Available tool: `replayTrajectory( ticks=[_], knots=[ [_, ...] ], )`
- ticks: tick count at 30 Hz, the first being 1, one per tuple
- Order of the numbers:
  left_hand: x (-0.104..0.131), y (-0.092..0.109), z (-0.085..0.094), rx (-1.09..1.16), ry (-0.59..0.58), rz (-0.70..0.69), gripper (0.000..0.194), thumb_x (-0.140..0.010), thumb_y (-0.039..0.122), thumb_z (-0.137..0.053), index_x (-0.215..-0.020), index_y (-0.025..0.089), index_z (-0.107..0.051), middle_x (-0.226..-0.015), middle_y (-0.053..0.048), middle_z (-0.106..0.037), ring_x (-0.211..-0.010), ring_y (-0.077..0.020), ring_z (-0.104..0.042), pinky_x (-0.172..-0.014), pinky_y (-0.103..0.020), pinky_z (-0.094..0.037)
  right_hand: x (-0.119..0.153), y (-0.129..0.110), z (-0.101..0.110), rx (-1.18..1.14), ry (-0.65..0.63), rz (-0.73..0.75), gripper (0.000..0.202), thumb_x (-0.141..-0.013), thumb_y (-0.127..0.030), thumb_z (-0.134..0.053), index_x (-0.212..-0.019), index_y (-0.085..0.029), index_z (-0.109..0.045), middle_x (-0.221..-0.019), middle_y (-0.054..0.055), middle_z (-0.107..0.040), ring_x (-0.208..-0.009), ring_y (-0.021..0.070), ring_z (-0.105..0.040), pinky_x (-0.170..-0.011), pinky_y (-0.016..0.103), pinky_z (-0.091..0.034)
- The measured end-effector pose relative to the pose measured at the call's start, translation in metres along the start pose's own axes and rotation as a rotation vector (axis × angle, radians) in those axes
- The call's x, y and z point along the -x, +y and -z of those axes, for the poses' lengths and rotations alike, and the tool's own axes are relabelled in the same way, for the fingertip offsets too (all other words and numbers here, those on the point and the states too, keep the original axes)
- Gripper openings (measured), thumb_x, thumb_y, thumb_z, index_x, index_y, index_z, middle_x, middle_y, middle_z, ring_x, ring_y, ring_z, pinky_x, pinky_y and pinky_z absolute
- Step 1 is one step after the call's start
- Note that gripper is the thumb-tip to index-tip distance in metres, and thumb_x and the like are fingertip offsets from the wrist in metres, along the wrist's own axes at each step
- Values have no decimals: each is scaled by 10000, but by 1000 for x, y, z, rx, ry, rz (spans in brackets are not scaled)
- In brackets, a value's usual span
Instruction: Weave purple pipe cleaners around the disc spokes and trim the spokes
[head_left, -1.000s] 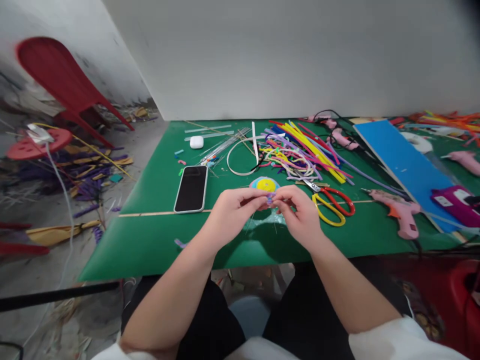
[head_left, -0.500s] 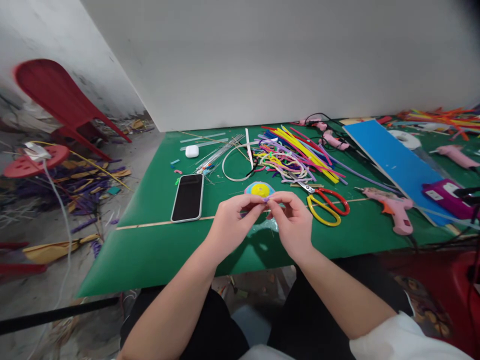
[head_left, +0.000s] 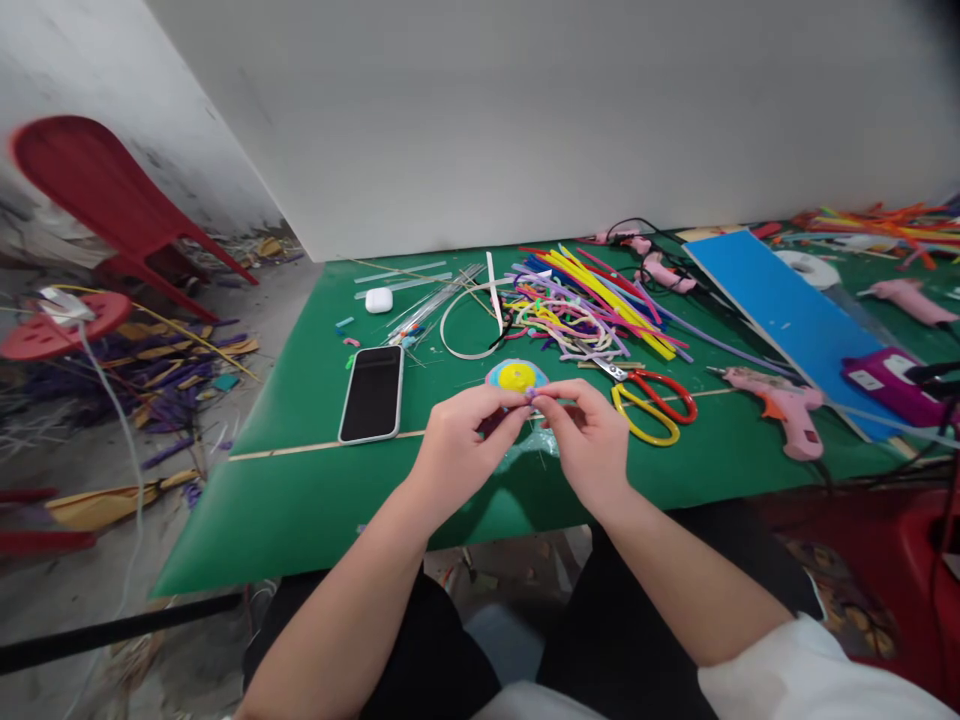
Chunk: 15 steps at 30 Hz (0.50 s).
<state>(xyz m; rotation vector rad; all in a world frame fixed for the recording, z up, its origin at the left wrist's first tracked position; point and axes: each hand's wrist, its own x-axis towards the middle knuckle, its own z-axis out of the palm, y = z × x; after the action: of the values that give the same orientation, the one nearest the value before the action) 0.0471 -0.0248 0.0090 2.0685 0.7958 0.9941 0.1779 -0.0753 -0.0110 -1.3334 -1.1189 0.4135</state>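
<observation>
My left hand (head_left: 469, 425) and my right hand (head_left: 585, 435) meet fingertip to fingertip above the table's front half. Thumbs and forefingers of both pinch a small purple piece (head_left: 532, 394), perhaps pipe cleaner; its shape is mostly covered by the fingers. Just beyond the fingertips lies a round piece (head_left: 517, 376) with a yellow middle and a blue and pink rim. To the right of my right hand rest scissors (head_left: 651, 405) with one red and one yellow handle loop. Some clear plastic shows on the table below the hands.
A phone (head_left: 372, 394) and a white earbud case (head_left: 379, 300) lie left. Behind the hands is a heap of coloured pipe cleaners (head_left: 570, 315) beside a white headband (head_left: 444, 335). A pink glue gun (head_left: 787, 405), blue board (head_left: 787, 325) and purple power block (head_left: 892, 388) occupy the right.
The fingertips have shifted slightly against each other around the purple piece, which shows a little more now. The whole view has moved slightly; the table things stay where they were.
</observation>
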Motion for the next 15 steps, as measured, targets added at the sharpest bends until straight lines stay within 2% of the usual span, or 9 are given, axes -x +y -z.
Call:
replayTrajectory(
  ticks=[4,11,15],
  knots=[
    [0,2,-2,11,18,22,141,-777,267,-569,-829,169,-657,-794,-33,-673,-691,-121,-610,-629,-219,-493,0,-1,1,-4,-6,-10,89,-766,-288,-590,-770,-231,-659,-773,1,-639,-693,130,-594,-592,262,-515],
    [-3,2,-1,267,6,244,193,-762,342,-581,-781,163,-652,-682,-10,-653,-601,-110,-593,-529,-201,-468,-5,-10,10,-63,-183,27,150,-784,-235,-569,-872,-277,-683,-861,1,-659,-715,129,-616,-578,254,-523],
    [-4,4,0,329,38,273,162,-756,318,-595,-761,162,-638,-672,5,-648,-594,-93,-587,-517,-180,-452,-8,-12,12,-139,-220,-107,166,-759,-261,-598,-902,-276,-680,-853,-16,-674,-600,96,-609,-500,217,-509]
  ],
)
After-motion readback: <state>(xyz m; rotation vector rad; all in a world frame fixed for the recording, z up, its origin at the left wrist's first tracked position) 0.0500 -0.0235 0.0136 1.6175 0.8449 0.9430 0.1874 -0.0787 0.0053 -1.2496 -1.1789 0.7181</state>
